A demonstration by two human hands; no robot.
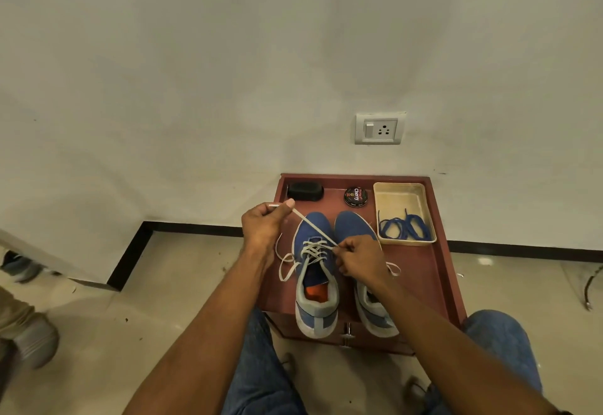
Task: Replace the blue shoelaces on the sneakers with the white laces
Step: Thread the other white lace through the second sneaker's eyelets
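Left hand (263, 226) pinching flat white lace (311, 226) pulled taut up-left, right hand (357, 259) gripping lace at eyelets of left blue mesh sneaker (315, 271) on reddish wooden bench (434, 271), blue laces (404, 227) coiled in cream plastic tray (396, 193)

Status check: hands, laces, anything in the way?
Left hand pulling white lace taut; right hand pinching it at left sneaker. Blue laces in tray. Nothing blocking.

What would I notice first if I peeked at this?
Two hands lacing a blue sneaker in the middle of the red-brown cabinet top: the left hand pulls a white lace up tight. Blue laces lie heaped in a cream tray at the right.
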